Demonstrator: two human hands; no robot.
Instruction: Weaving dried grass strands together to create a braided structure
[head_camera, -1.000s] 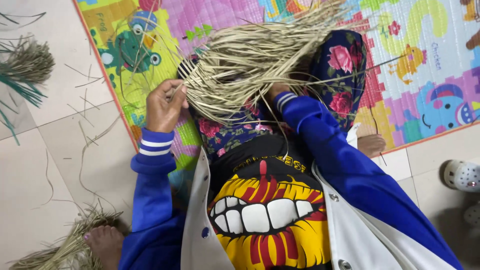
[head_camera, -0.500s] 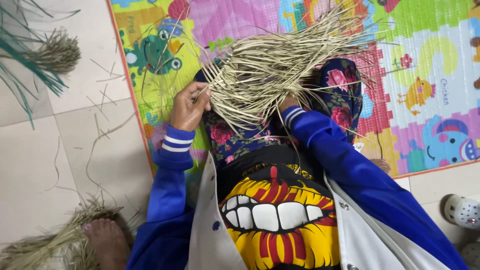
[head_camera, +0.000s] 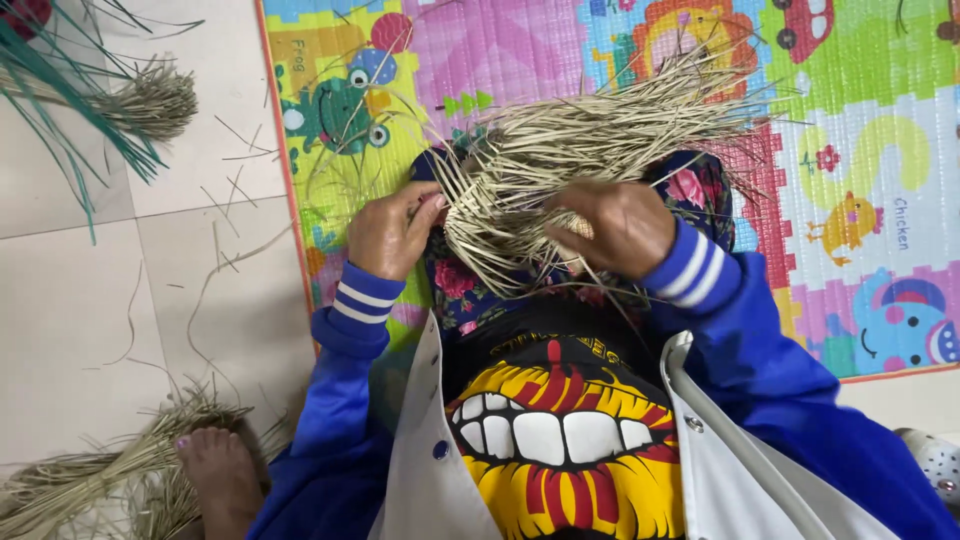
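A loose bunch of pale dried straw strands (head_camera: 590, 150) lies across my lap over dark floral cloth (head_camera: 700, 190). At its left edge my left hand (head_camera: 392, 232) pinches a few strands between thumb and fingers. My right hand (head_camera: 612, 228) is closed on the woven lower part of the same bunch, knuckles up. Both sleeves are blue with white stripes at the cuff. The strand ends fan out up and to the right over the mat.
A colourful foam play mat (head_camera: 860, 150) with animal pictures covers the floor ahead. Pale tiles (head_camera: 120, 300) lie to the left, with a bundle of straw and green blades (head_camera: 140, 100) at top left. More straw (head_camera: 90, 470) lies by my bare foot (head_camera: 215, 470). A white sandal (head_camera: 935, 460) sits at right.
The view has shifted so the bunch and hands sit further right and lower. My right hand, earlier hidden under the straw, now shows on top gripping it.
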